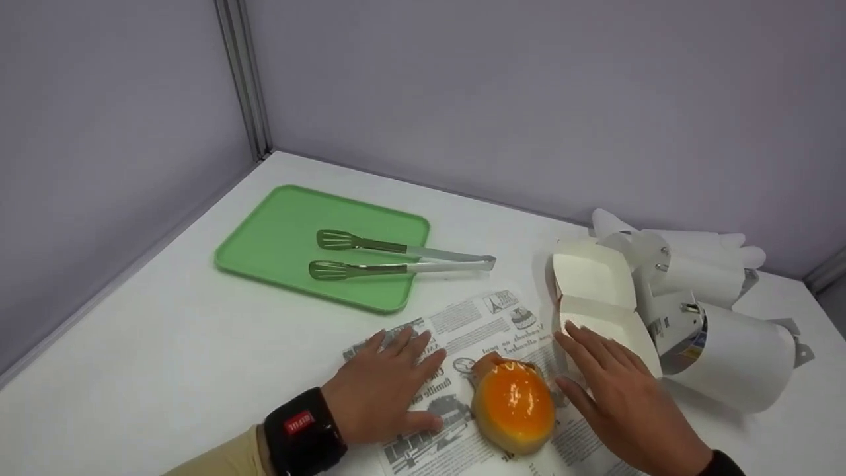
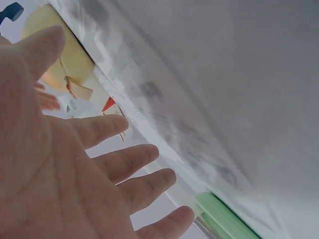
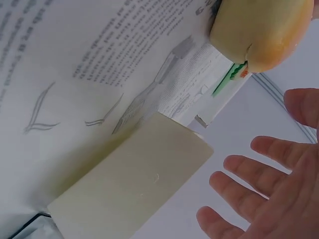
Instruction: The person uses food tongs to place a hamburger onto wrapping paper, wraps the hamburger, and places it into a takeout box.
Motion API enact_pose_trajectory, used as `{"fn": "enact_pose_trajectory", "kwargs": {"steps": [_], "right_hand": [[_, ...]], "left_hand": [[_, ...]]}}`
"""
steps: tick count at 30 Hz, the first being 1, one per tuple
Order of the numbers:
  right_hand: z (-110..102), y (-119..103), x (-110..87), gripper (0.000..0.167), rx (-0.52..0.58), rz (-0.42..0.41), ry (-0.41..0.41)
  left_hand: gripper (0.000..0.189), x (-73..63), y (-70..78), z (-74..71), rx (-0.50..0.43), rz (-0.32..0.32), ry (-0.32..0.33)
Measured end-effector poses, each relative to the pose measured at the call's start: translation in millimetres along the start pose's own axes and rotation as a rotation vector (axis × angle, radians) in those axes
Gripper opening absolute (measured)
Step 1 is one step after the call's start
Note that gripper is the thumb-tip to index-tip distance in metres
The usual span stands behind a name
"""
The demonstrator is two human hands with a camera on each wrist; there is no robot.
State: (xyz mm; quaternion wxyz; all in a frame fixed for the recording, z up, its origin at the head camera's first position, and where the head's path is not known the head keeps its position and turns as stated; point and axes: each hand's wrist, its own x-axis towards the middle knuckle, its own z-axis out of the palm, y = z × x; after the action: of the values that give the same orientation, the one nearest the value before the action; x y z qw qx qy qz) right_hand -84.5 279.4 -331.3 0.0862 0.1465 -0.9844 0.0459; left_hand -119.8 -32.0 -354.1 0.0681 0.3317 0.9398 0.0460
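A glossy orange-topped bun (image 1: 515, 406) with a filling at its far end lies on a sheet of newsprint-patterned paper (image 1: 486, 340). To the left of the bun, my left hand (image 1: 386, 390) is spread palm down over the paper, holding nothing. On the other side, my right hand (image 1: 621, 396) stretches its fingers between the bun and an opened white carton (image 1: 595, 277). In the left wrist view the bun (image 2: 47, 42) shows beyond the thumb, apart from it. The right wrist view shows the bun (image 3: 261, 32) above the straight fingers and the carton's side (image 3: 132, 179) below.
Metal tongs (image 1: 456, 258) lie spread, their slotted heads on a green tray (image 1: 264, 244) at the back left. White rolled holders (image 1: 733, 354) stand right of the carton, beside a white glove-like shape (image 1: 720, 241). Grey walls (image 1: 529, 106) border the white table (image 1: 165, 317).
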Motion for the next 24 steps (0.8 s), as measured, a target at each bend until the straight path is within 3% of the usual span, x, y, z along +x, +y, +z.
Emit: {"fn": "enact_pose_trajectory", "kwargs": {"steps": [7,15,21,24], "right_hand": [[4,10,-13.9,0.060,0.061,0.046,-0.035],[7,19,-18.4,0.057,0.069,0.082,-0.058],[3,16,-18.3,0.046,0.043,0.036,0.099],[-1,9,-18.4,0.032,0.058,0.041,0.122]], "left_hand": [[0.086,18.0,1.4,-8.2,-0.010,-0.007,-0.016],[0.081,49.1,-2.6,-15.6,-0.075,-0.044,-0.027],[0.079,69.5,-6.8,-17.8,-0.027,-0.067,-0.013],[0.081,76.7,-5.4,-17.9,-0.034,-0.064,-0.012]]}}
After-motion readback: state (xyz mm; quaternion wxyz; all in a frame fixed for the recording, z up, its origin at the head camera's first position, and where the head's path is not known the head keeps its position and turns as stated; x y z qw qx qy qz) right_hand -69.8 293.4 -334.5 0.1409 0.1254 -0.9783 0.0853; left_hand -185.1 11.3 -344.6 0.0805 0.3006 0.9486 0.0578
